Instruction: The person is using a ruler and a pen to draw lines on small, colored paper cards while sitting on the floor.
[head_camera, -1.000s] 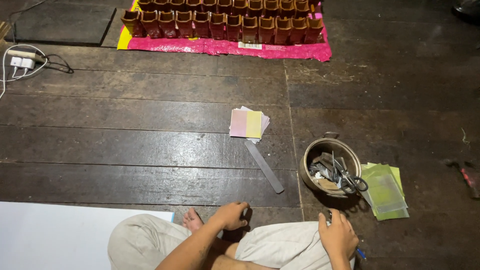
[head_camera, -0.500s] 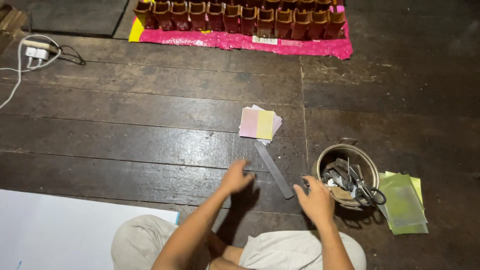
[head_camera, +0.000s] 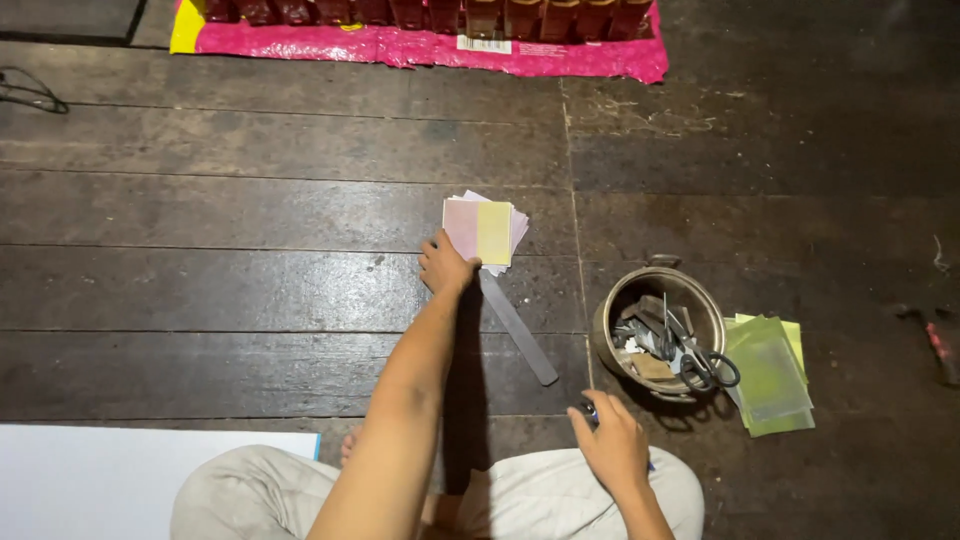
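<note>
1. My left hand (head_camera: 446, 268) is stretched forward over the dark plank floor (head_camera: 250, 290), fingers curled at the near left corner of the stack of paper sheets (head_camera: 484, 231). It touches the stack's edge; I cannot tell whether it has pinched a sheet.
2. The stack lies flat ahead of my knees, pink sheet and yellow sheet on top, paler sheets fanned out beneath.
3. My right hand (head_camera: 612, 448) rests near my right knee, closed on a small dark object (head_camera: 588, 410) that I cannot identify.
4. To lift well, I judge it best to slide the fingertips under the corner and raise one sheet only, since the fanned edges may drag neighbours along.
5. A flat grey ruler (head_camera: 518, 327) runs diagonally from under the stack toward me, just beside my left forearm; avoid sweeping it.
6. To the right stands a metal pot (head_camera: 612, 305) holding scissors (head_camera: 700, 362) and scraps, with green sheets (head_camera: 770, 372) beside it.
7. Open floor lies left of the stack. A white board (head_camera: 120, 480) lies at my left knee.
</note>
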